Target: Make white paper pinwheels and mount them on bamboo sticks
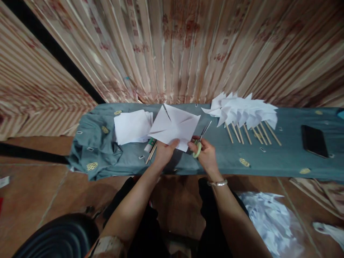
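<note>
A square white sheet of paper point(174, 123), slit inward from its corners, is held above the cloth-covered bench. My left hand point(165, 152) pinches its lower edge, thumb on top. In my right hand point(205, 154) are scissors point(199, 147) with pale green handles, their blades pointing up and to the right; its fingertips also touch the paper's right lower corner. Left of the sheet lies a stack of white paper point(132, 126). A glue stick point(149, 144) and a few thin wooden sticks point(152, 152) sit beside my left hand, partly covered by the sheet.
Several white paper pinwheels point(245, 109) on sticks lie overlapping at the right. Farther right is a black phone point(314, 141). The bench's green cloth point(215, 163) ends close to my knees. On the floor are a plastic bag of white paper pieces point(274, 222) and a black round stool point(59, 236).
</note>
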Available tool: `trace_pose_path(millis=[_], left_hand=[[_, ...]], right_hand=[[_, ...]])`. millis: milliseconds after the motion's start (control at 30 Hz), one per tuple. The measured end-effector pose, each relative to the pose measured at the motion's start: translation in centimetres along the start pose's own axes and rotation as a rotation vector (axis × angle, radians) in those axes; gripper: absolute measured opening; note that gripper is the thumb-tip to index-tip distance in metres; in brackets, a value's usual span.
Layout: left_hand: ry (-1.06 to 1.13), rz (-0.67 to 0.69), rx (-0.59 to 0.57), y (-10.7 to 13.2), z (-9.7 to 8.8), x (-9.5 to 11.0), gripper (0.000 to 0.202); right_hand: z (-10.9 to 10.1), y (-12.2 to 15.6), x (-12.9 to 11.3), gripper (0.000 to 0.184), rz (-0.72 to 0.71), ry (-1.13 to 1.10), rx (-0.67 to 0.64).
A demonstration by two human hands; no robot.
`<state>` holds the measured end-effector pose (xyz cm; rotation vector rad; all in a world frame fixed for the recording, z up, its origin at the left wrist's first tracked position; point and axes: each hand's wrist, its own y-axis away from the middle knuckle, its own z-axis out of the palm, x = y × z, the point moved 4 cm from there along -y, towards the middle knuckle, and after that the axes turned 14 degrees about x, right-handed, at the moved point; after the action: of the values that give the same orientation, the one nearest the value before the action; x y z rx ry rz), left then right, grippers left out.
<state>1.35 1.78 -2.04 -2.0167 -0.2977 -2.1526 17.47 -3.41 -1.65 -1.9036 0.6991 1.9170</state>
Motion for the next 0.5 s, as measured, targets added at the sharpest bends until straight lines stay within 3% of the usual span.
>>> trace_pose_path(millis=[167, 300, 500], left_hand=[[-0.059, 0.116, 0.048, -1.9, -1.5, 0.6, 0.035], [-0.105, 0.108, 0.042, -2.4, -1.9, 0.5, 0.027], [-0.162, 0.136, 0.021, -2.1, -1.3, 0.6, 0.023]], right_hand=[[-0.9, 1.9, 1.2, 0.057, 0.194, 0.068, -0.308], [-1.6, 3.7, 1.4, 0.052, 0.207, 0.221, -0.553], [-1.6, 4.2, 1.3, 0.053, 0.15, 0.274, -0.617]])
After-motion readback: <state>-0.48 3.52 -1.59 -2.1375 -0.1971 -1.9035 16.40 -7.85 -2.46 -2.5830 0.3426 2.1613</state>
